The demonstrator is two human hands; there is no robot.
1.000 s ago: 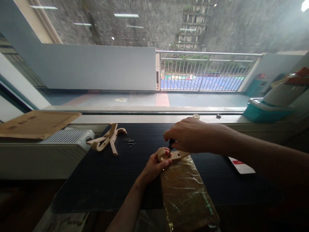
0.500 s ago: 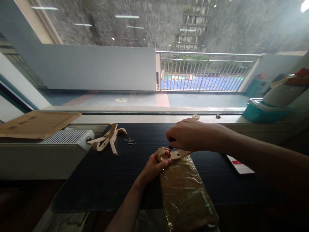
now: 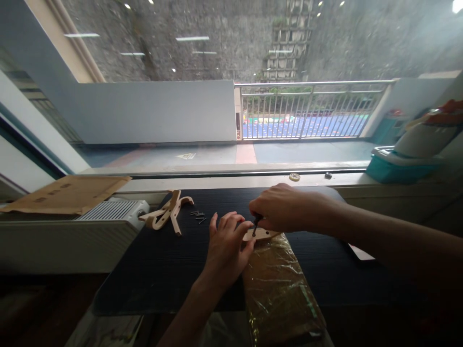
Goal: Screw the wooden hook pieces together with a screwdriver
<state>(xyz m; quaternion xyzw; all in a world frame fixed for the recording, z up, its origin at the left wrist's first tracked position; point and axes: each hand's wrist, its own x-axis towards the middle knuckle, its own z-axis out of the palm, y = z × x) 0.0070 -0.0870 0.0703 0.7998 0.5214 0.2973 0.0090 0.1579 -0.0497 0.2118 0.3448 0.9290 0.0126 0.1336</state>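
Observation:
My right hand (image 3: 277, 207) is closed round the dark handle of a screwdriver (image 3: 257, 220), which stands nearly upright. Its tip meets a hole area in a pale wooden hook (image 3: 265, 234) lying on the far end of a tape-wrapped cardboard box (image 3: 282, 289). From the left, my left hand (image 3: 227, 241) holds the hook's near end between thumb and index finger, the other fingers spread and raised. The hook's curled end is hidden behind that hand. Left of it lie several loose screws (image 3: 197, 214) and a small pile of similar wooden hooks (image 3: 168, 212).
A dark table (image 3: 152, 270) stands against the window sill (image 3: 217, 183). To the left is a radiator (image 3: 112, 209) with a brown paper envelope (image 3: 68, 193) on top. A tape roll (image 3: 294, 177) and a teal box (image 3: 401, 166) sit on the sill. A white-and-red card (image 3: 361, 252) lies partly behind my right arm.
My left hand has shifted its grip on the hook, lifting and spreading its fingers over the curled end. My right hand stays on the screwdriver. The head view has tilted slightly.

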